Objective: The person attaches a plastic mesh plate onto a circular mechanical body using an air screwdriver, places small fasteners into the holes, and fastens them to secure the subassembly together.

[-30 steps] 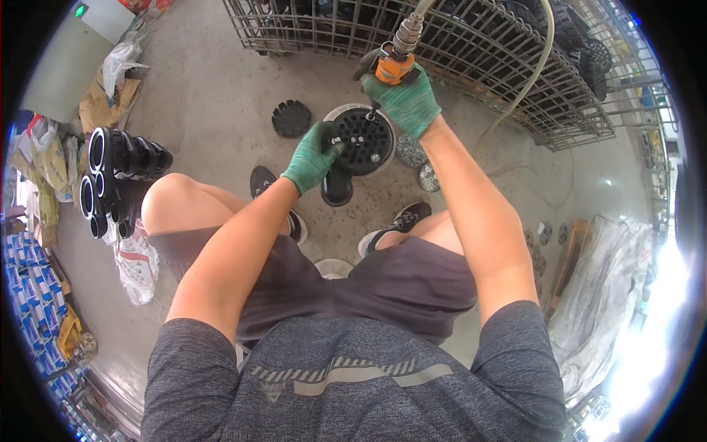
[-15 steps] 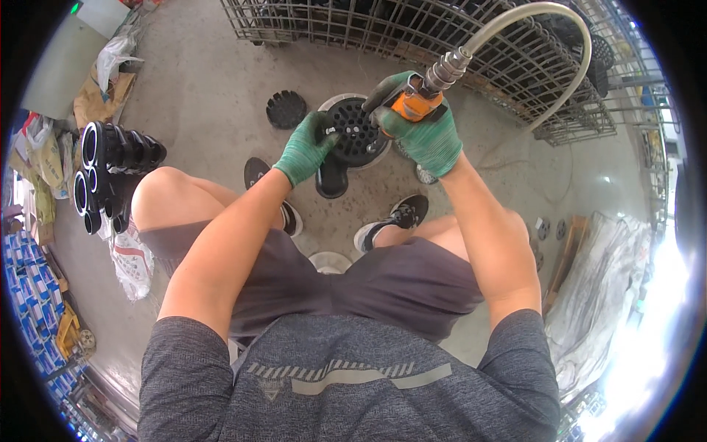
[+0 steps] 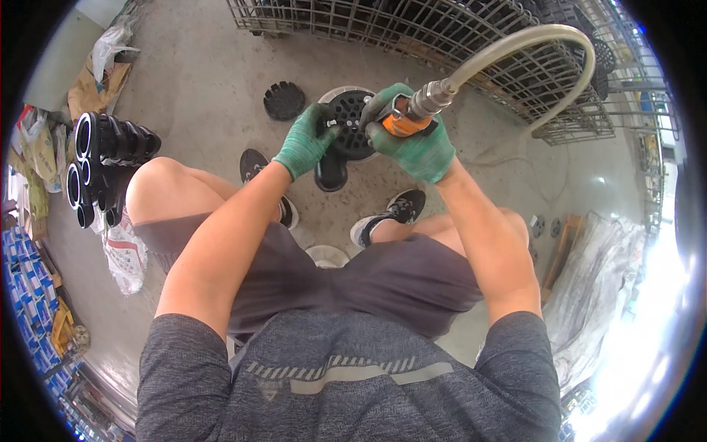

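Note:
In front of me stands a black round plastic part [image 3: 355,141] with many holes in its top. It rests on a pale round base [image 3: 333,93], and a black rounded piece [image 3: 331,174] sticks out on the near side. My left hand [image 3: 312,136], in a green glove, grips its left rim with thumb and fingers, beside a small silvery fastener [image 3: 331,123]. My right hand [image 3: 412,144], gloved alike, is closed round an orange air tool [image 3: 401,124] over the right side of the part. A metal coupling [image 3: 432,99] joins it to a pale hose [image 3: 508,46]. Its tip is hidden.
A wire mesh cage [image 3: 412,33] with black parts stands beyond my hands. One toothed black disc [image 3: 284,101] lies on the floor at left. Further left are stacked black ringed parts [image 3: 110,151] and bags [image 3: 114,51]. Pale sheeting [image 3: 596,283] lies at right.
The air tool and my right hand have shifted slightly left and lower the tool over the part's right side. My left hand stays at the left rim.

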{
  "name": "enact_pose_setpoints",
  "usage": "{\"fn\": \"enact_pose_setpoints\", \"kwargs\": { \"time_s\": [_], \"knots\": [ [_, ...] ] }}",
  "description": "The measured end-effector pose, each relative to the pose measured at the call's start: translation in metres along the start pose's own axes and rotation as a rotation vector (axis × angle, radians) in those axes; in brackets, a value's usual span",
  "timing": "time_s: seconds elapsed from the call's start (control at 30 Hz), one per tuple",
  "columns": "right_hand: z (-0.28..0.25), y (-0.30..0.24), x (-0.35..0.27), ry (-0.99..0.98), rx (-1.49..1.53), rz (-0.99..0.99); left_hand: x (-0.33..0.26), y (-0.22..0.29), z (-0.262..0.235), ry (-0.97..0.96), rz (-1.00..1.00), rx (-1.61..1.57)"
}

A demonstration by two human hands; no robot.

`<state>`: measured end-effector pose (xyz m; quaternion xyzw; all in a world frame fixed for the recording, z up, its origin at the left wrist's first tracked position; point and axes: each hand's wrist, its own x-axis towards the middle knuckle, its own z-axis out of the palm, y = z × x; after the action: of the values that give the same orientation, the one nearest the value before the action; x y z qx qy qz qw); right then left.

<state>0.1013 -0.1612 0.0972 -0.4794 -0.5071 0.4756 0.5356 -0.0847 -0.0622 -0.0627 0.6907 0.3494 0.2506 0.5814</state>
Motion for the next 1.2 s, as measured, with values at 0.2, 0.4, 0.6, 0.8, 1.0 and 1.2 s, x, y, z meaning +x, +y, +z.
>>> {"fn": "enact_pose_setpoints", "kwargs": {
  "time_s": [0.2, 0.4, 0.6, 0.8, 1.0, 1.2],
  "knots": [
    [-0.013, 0.012, 0.004, 0.045, -0.055, 0.010, 0.001, -0.006, 0.001, 0.014, 0.010, -0.004],
    [-0.008, 0.011, 0.005, 0.001, -0.062, 0.013, 0.000, -0.001, 0.003, 0.022, -0.011, 0.004],
    [-0.010, 0.014, 0.005, -0.010, -0.008, -0.017, 0.000, -0.003, 0.003, 0.041, -0.017, -0.003],
    [-0.010, 0.014, 0.007, 0.026, 0.000, 0.018, 0.001, -0.004, 0.003, 0.022, -0.011, -0.011],
    [-0.011, 0.016, 0.009, 0.006, 0.008, 0.017, 0.001, -0.006, 0.003, 0.032, 0.014, 0.020],
    [-0.011, 0.015, 0.008, -0.012, 0.008, 0.038, 0.000, -0.010, 0.004, 0.040, 0.012, -0.003]
  ]
}}
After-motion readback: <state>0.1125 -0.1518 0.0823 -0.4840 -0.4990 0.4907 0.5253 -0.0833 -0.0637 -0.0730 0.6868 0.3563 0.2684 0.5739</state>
